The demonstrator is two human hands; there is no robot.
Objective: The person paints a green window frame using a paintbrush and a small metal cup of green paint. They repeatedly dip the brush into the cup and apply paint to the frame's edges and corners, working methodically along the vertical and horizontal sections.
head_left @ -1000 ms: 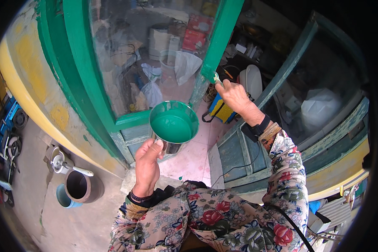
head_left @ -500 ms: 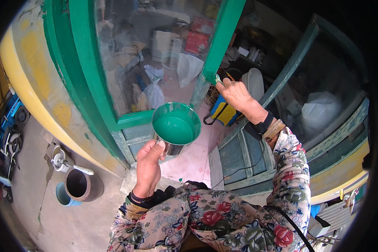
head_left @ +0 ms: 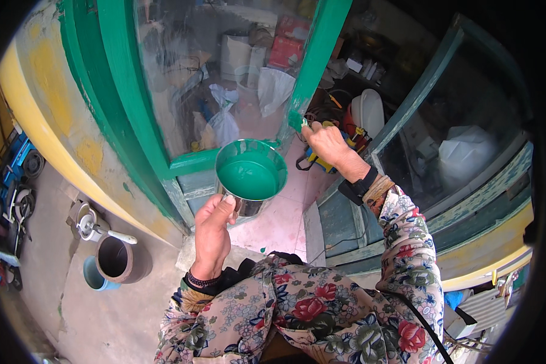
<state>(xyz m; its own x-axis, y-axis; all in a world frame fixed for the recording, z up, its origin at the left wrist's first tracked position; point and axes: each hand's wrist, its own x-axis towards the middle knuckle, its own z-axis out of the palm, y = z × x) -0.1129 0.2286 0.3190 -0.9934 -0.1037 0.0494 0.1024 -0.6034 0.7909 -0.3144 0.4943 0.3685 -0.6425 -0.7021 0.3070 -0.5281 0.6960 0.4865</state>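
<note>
My left hand (head_left: 214,233) grips the rim of a shiny metal pot (head_left: 250,205) of green paint (head_left: 249,170), held upright in front of the glazed door (head_left: 328,24). My right hand (head_left: 327,145) is closed on a small brush (head_left: 304,123), its head against the inner edge of that door's green frame, below a freshly green stretch; the bristles are mostly hidden by paint and fingers. The bottom rail (head_left: 193,160) is green, with weathered blue-grey panel beneath it. A yellow-and-blue tool bag (head_left: 318,164) lies on the pink floor behind my right hand.
A second, weathered door leaf (head_left: 443,54) stands open at the right. At lower left are a dark crock (head_left: 112,258), blue bucket (head_left: 93,276), white pot (head_left: 88,221) and wheeled equipment (head_left: 21,206). Inside are boxes, bags and cables. A concrete step (head_left: 194,252) borders the pink threshold.
My right hand and brush have moved down and left along the door's edge. The pot in my left hand has shifted slightly upward in view.
</note>
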